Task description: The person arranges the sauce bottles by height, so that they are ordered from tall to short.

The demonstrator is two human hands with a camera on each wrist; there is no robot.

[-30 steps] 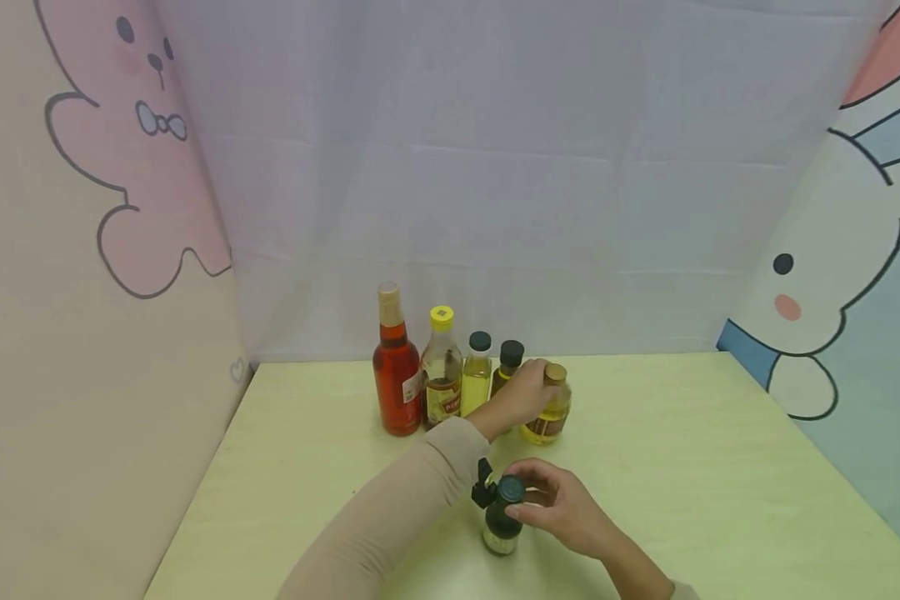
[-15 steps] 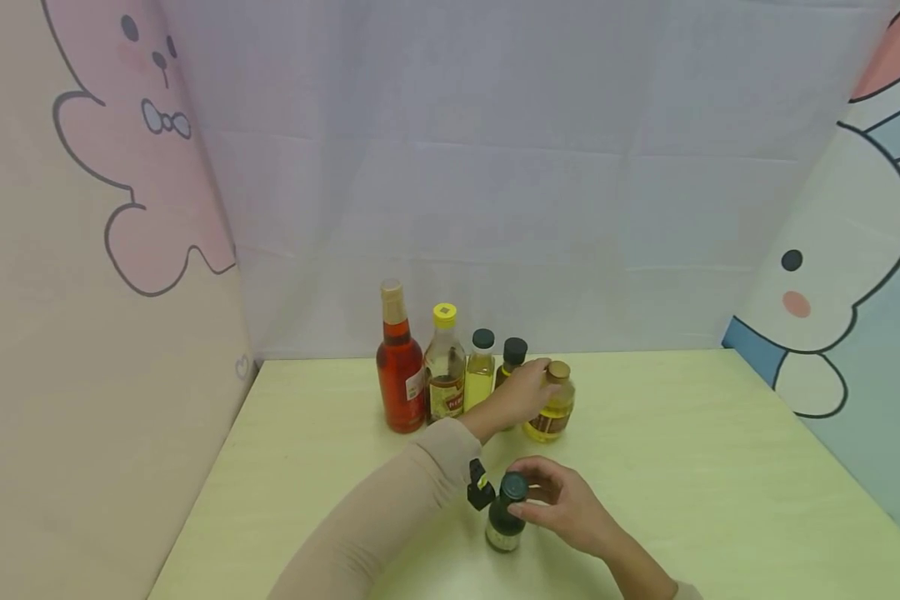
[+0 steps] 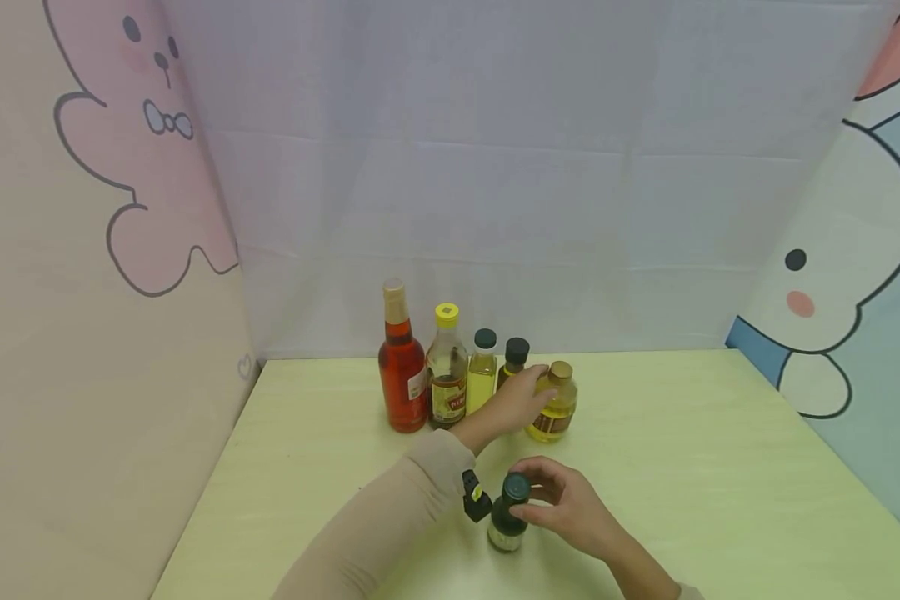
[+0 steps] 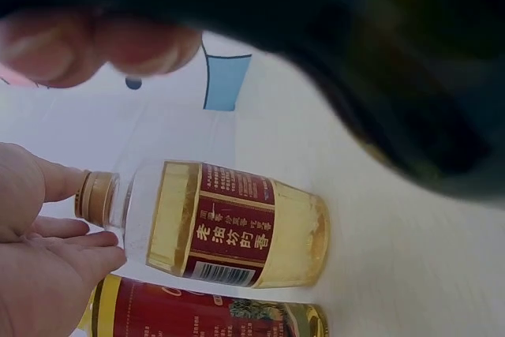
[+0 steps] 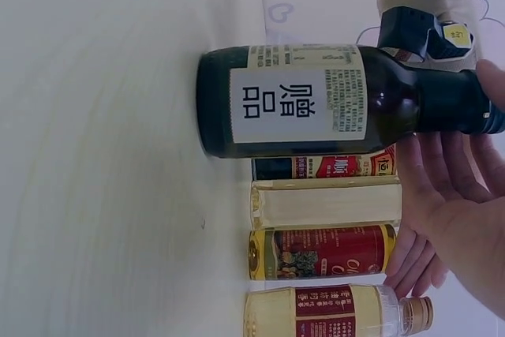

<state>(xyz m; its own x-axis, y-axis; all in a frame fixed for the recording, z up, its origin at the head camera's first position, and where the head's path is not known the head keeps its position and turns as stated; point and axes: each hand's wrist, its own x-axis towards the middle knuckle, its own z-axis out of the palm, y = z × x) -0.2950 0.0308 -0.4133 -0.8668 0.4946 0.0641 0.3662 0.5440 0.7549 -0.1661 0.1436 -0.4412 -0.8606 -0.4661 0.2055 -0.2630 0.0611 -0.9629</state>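
1. The right hand (image 3: 570, 508) grips the dark green bottle (image 3: 507, 521) by its neck, fingers curled round just below the black cap (image 3: 515, 487). The bottle stands upright on the tabletop (image 3: 682, 467), near the front and apart from the others.
2. The left hand (image 3: 516, 404) reaches to the back row, its fingers against the neck of the squat yellow-oil bottle (image 3: 553, 410). In the left wrist view the fingers look fairly straight beside the gold cap (image 4: 95, 195); whether they close round it I cannot tell.
3. The row runs from the tall red bottle (image 3: 401, 371) through the yellow-capped bottle (image 3: 446, 375), a pale oil bottle (image 3: 483, 371) and a dark-capped bottle (image 3: 515, 358) to the squat one at its right end.
4. Judged from this, the step in hand looks like adding the dark green bottle to the row.
5. The next move would call for lifting it upright, clearing the left arm, and setting it down beside the squat bottle without knocking it.
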